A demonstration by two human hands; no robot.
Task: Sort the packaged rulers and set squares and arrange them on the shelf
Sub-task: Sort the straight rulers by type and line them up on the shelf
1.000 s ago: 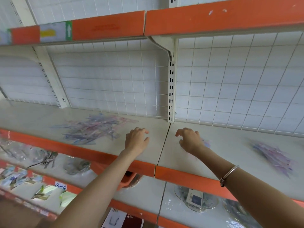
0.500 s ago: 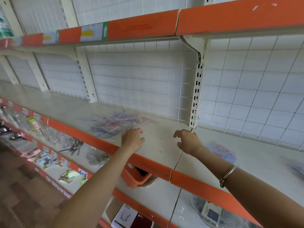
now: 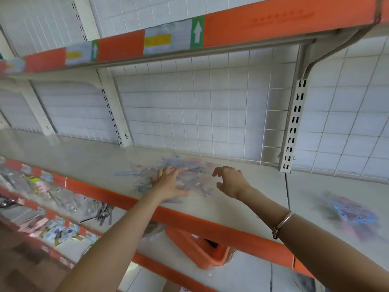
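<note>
A loose, blurred pile of clear packets with pink and blue rulers and set squares (image 3: pixel 189 168) lies on the white shelf (image 3: pixel 242 199), near its middle. My left hand (image 3: pixel 168 183) lies flat on the pile's front part with fingers spread. Just right of the pile my right hand (image 3: pixel 230 180) hovers, its fingers loosely curled and holding nothing. A second, smaller heap of blue and pink packets (image 3: pixel 349 213) sits on the shelf at the far right.
A wire grid backs the shelf, with a slotted upright (image 3: pixel 292 127) at the right. The orange-edged upper shelf (image 3: pixel 252 22) hangs overhead. An orange bin (image 3: pixel 197 247) and bagged goods (image 3: pixel 63 203) sit on the lower shelves.
The view has swung left and both hands moved left and forward: my left hand now rests on the middle pile and my right hand has come up beside it.
</note>
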